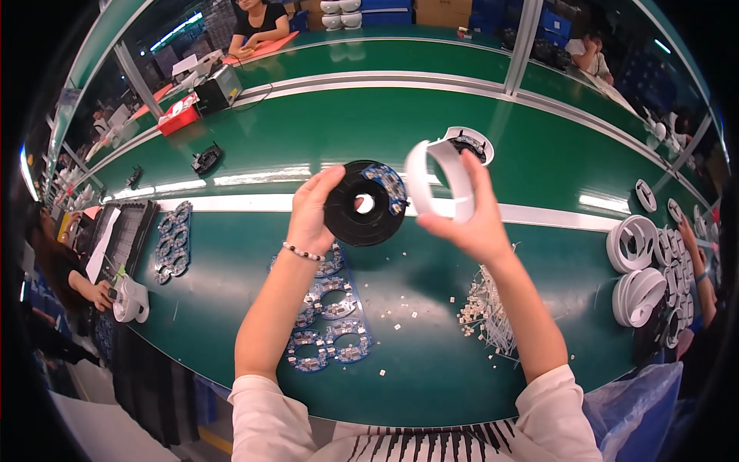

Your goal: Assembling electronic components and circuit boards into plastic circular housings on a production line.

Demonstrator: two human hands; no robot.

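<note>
Here, seen from above, a person works at a long green bench (pixel 431 362). The left hand (pixel 312 208) is closed around the left edge of a black ring-shaped disc (pixel 360 206), held up over the middle of the bench. A small blue circuit board (pixel 387 187) sits on the disc's upper right part. The right hand (pixel 469 215) grips a white curved plastic shell (pixel 439 175), fingers wrapped over its band, just right of the disc and close to touching it.

Judging by this, the 2 parts are not yet joined: the shell is apart from the disc, so fitting them together seems to be what is left for this piece.

On the bench near the person lies a panel of blue ring-shaped circuit boards (pixel 327 316), below the left forearm. To the right of it lies a heap of thin white ties (pixel 493 312) with small white bits scattered about. Beyond the hands rests a white housing with a dark inside (pixel 466 142). At the far right, stacks of white ring shells (pixel 637 266) wait. At the left, a dark tray (pixel 131 231) and another board panel (pixel 172 240) lie beside a co-worker's hand.
</note>
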